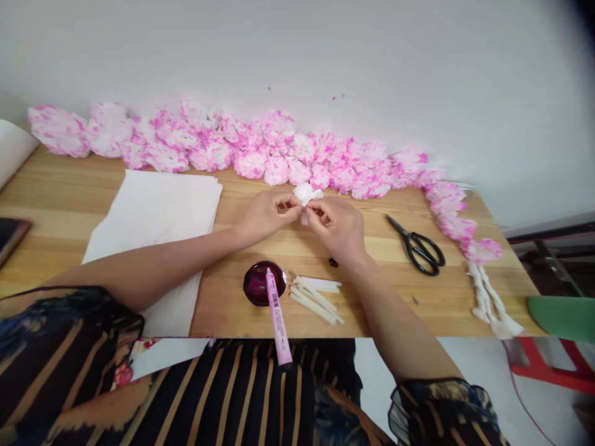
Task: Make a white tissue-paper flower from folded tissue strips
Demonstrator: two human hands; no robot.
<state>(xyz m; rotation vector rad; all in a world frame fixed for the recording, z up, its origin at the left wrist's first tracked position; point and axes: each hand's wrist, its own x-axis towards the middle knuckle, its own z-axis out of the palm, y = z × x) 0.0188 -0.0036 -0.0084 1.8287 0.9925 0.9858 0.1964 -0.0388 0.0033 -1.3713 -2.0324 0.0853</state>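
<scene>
Between my two hands is a small white paper flower (307,193), its crumpled petals facing up toward the back of the table. My left hand (269,217) pinches its base from the left with thumb and forefinger. From the right, my right hand (339,226) grips the same base, fingertips almost touching those of the left. A short white tail of the flower shows below the fingers. Close in front of my hands lie several thin whitish sticks (316,298) and a dark purple dish (255,284), with a pink marker (277,316) resting across its rim.
A long row of pink-and-white paper flowers (251,164) lines the wall. Stacked white paper sheets (162,204) lie left. Black scissors (418,248) and braided white strands (486,291) lie right. A dark phone-like object (12,235) is far left; a green object (564,316) stands at the right edge.
</scene>
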